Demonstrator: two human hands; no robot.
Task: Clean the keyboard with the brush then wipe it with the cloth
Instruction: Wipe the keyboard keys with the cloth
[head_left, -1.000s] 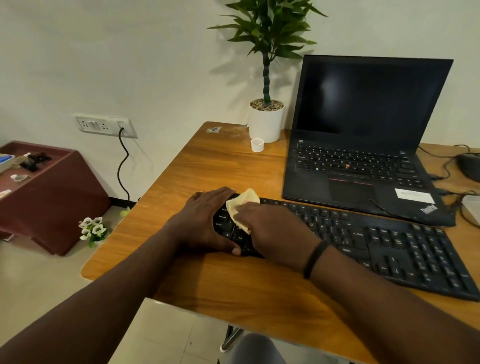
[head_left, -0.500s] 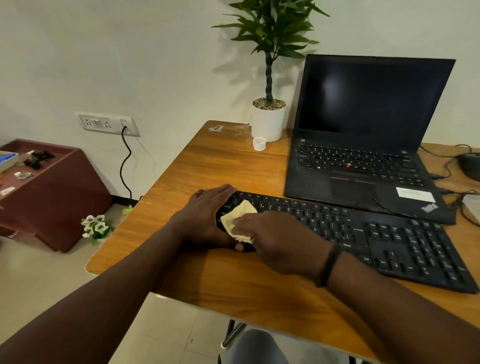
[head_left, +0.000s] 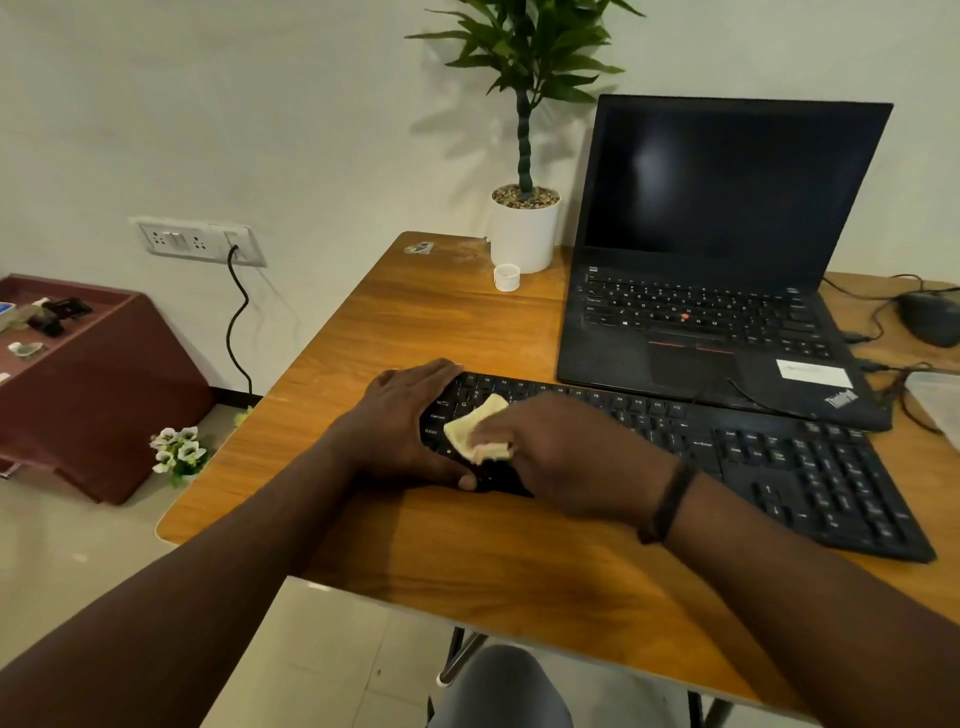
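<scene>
At the left end of the table (head_left: 363, 322), the left hand (head_left: 400, 421) wrapped round the near-left corner of the keyboard (head_left: 779, 467), thumb along its front edge, bracing it. Just right of it, the right hand (head_left: 566, 457) pinched a folded cream cloth (head_left: 478, 428) in its grip and pressed it onto the leftmost keys. Most of the keyboard stretched away to the right, unwiped by the look of it. The likely trouble: pressing hard could snag a keycap, or, if the brace loosened, shove the board into the laptop (head_left: 717, 332) just behind.
</scene>
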